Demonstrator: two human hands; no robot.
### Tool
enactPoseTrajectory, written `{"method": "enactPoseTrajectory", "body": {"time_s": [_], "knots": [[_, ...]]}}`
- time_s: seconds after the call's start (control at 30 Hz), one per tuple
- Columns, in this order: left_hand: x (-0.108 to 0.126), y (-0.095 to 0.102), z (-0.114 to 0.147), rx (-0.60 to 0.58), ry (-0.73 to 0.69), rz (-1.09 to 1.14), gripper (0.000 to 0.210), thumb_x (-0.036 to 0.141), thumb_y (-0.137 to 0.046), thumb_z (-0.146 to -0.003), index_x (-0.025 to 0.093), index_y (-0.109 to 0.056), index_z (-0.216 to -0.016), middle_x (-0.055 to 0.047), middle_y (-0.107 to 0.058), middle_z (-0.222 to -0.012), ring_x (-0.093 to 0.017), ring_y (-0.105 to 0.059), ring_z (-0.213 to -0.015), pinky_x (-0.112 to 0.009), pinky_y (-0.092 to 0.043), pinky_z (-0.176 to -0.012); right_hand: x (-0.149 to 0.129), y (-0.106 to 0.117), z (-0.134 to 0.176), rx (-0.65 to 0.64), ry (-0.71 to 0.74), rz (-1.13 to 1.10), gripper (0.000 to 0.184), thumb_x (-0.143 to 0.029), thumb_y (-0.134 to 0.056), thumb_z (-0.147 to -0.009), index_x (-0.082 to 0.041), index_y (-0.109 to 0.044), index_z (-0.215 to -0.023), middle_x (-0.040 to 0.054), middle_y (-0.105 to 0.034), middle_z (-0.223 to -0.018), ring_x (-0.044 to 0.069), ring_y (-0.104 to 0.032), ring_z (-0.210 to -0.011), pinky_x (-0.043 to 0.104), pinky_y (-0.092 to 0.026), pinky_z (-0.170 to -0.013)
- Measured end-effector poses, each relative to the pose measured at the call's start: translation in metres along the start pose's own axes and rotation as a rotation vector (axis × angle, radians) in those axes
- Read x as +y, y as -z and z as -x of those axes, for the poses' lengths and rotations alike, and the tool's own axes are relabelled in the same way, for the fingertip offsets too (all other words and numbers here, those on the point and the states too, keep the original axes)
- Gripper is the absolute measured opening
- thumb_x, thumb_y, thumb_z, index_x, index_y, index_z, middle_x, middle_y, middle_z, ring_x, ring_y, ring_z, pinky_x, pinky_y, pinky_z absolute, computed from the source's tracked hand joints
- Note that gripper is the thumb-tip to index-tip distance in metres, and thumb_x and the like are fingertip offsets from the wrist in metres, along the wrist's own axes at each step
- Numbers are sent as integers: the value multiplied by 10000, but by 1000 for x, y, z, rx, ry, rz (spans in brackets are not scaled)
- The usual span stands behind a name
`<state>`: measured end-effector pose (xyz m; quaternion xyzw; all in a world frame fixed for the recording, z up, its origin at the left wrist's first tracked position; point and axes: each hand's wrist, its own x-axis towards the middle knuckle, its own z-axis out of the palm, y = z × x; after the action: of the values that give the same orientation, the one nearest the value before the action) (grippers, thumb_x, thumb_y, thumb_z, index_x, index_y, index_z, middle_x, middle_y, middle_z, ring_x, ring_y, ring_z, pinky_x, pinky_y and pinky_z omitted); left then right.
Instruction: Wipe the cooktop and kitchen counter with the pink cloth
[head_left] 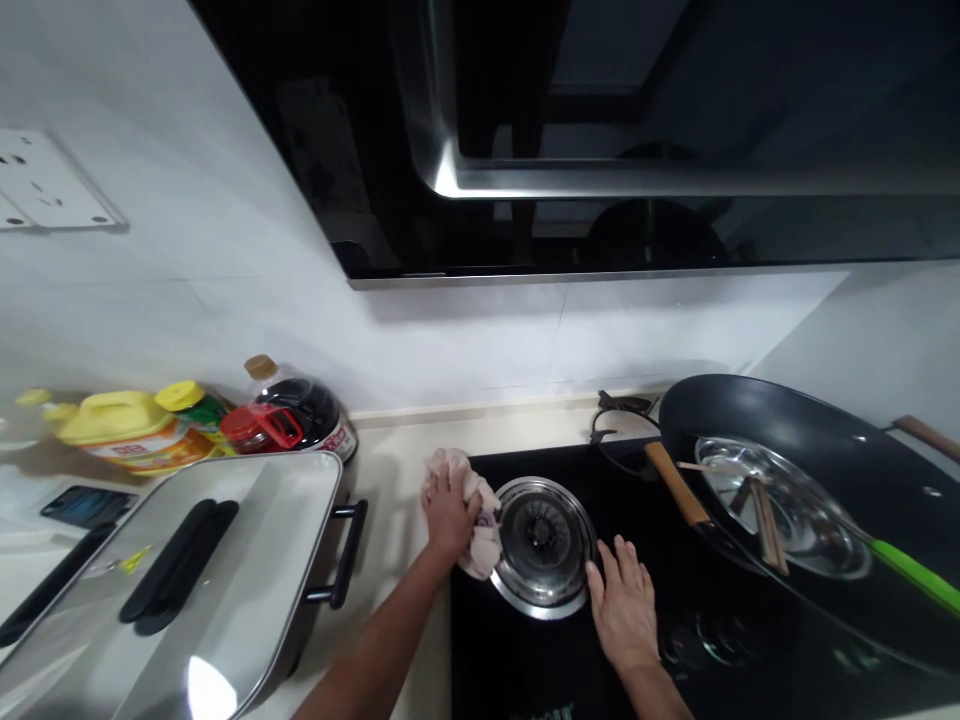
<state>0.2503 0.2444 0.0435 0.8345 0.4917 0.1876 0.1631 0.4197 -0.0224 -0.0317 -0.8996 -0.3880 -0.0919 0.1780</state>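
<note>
Pink cloth is lying at lower centre beneath the left hand.
Its fingers are gripping the cloth beside the burner, probably for control; the right hand is spreading its fingers slightly, perhaps for balance; a wok is sitting right, seemingly leaving room.

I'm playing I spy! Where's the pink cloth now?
In the head view, the pink cloth is below the middle, under the left hand, at the left edge of the black stove, just left of the burner.
</note>
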Motion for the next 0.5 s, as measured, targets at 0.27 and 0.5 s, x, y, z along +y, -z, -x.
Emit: {"method": "enactPoseTrajectory", "body": {"time_s": [0.27,0.5], "knots": [[46,-43,-105,-122,-215,155,605,230,-630,-843,173,-489,-1428,-133,-601,-1429,-263,-545,-1342,-422,-405,-1158,-3,-1,-1,13,-20,6,810,-654,-123,-1037,-147,-691,-1312,200,-512,-1526,360,-388,-1483,578,-342,-1181],[137,-91,-123,-348,-527,231,704,364,-648,-853,214,-447,-1511,-126,-500,-1566,-297,-374,-1497,-514,-241,-1266,18,-21,5,25,17,42,711,-649,-220,-1024,-208,-701,-1306,171,-541,-1510,368,-466,-1433,588,-416,-1122]]}}
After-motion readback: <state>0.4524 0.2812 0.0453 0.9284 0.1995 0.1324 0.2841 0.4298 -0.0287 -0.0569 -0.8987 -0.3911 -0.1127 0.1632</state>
